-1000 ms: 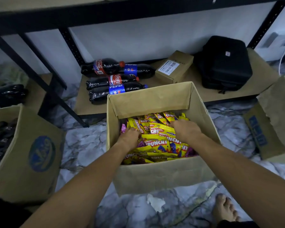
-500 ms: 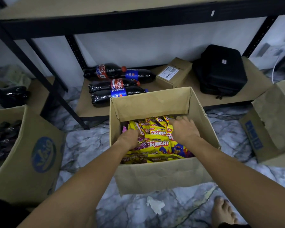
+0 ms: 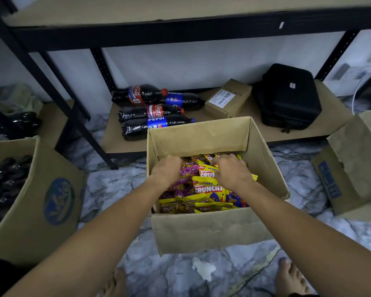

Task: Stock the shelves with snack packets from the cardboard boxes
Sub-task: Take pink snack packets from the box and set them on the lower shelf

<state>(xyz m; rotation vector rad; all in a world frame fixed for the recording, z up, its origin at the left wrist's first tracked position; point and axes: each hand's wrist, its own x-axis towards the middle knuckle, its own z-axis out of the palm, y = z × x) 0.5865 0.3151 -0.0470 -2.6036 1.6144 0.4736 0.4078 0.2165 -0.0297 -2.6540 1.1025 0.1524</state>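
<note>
**Both hands deep in the snack box**

A person's left hand (image 3: 167, 171) and right hand (image 3: 231, 171), fingers curled down, dig among yellow snack packets (image 3: 206, 187) inside an open cardboard box (image 3: 204, 230) on the marble floor before the low shelf (image 3: 253, 116); whether either has a firm hold cannot be told.

fingertips of left hand (image 3: 167, 171) perhaps buried, packets (image 3: 208, 189)

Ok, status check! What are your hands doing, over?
Left hand and right hand in the cardboard box, fingers curled on snack packets. None shelved yet. Nothing blocking.
</note>
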